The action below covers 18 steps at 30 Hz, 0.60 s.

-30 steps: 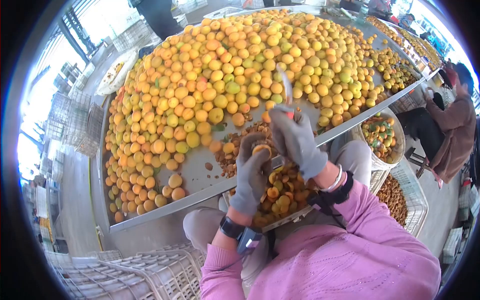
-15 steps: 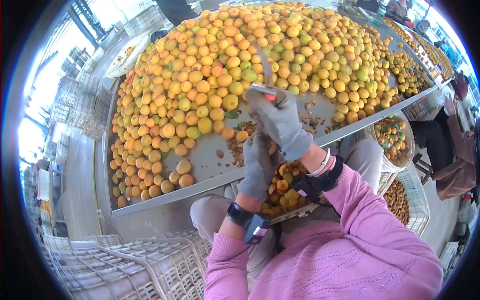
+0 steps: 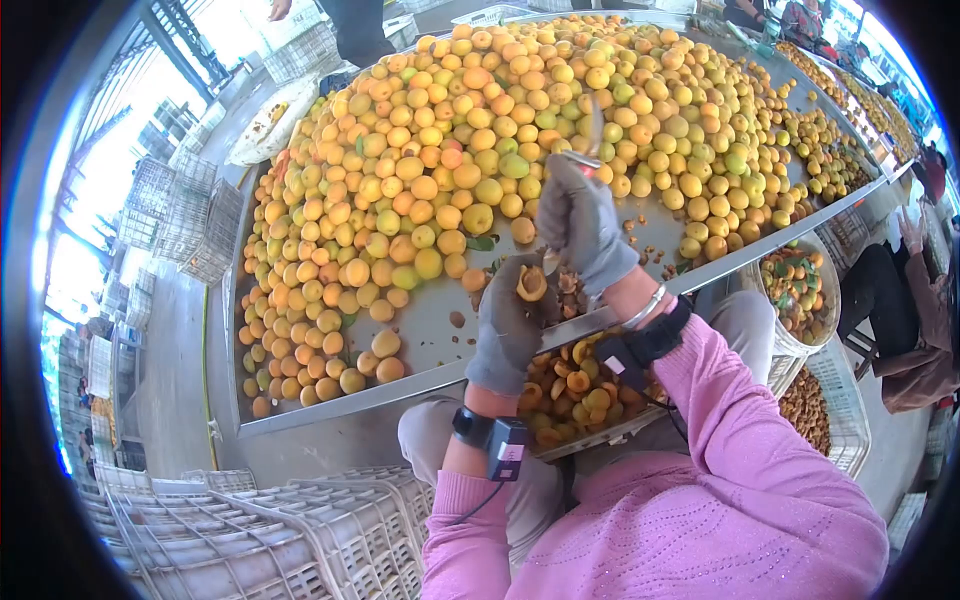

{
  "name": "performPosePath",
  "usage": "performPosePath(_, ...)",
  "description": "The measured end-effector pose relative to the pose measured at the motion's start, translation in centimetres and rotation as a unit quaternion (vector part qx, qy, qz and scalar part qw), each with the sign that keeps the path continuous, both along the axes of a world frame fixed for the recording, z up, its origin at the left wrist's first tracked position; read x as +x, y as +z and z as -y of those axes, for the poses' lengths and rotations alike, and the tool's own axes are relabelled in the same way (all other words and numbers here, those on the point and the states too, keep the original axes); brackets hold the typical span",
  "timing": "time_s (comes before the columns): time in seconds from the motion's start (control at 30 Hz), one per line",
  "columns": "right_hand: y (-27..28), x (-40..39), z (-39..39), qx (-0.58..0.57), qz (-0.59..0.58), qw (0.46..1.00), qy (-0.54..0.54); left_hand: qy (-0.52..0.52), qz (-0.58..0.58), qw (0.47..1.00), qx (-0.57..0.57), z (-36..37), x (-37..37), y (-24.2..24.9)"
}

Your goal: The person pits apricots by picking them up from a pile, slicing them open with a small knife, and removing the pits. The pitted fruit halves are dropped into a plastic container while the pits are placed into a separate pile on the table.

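Observation:
My left hand (image 3: 508, 325), in a grey glove, holds an opened apricot half (image 3: 531, 284) with its hollow inside showing, over the metal table's front edge. My right hand (image 3: 588, 222), gloved too, is closed around the handle of a knife (image 3: 596, 130), whose curved blade points up and away. The two hands are close together, the right one higher and to the right. A large heap of apricots (image 3: 420, 180) covers much of the metal table (image 3: 415, 340). Below my hands sits a crate of split apricots (image 3: 580, 385).
A bucket of fruit (image 3: 795, 285) and a crate of brown pits (image 3: 805, 410) stand at the right. White crates (image 3: 290, 530) are at the lower left, more crates (image 3: 205, 225) at the far left. A seated person (image 3: 905, 330) is at the right edge.
My hands have moved apart; the right one has risen with the knife, and the left one has turned so the opened apricot shows. The view has shifted slightly.

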State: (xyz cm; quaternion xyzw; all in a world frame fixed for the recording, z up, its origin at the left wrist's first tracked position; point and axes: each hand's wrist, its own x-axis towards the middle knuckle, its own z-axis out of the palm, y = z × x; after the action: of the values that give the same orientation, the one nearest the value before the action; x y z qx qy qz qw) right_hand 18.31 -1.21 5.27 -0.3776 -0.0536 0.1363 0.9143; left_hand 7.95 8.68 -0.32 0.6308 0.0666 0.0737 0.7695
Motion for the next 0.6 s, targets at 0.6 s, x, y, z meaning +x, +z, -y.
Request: performPosePath(0.6,-1.7,3.0,4.8,-0.467,0.185,0.855,0.125,-0.250,-0.020,0.959,0.131,0.0,-0.3,2.0)
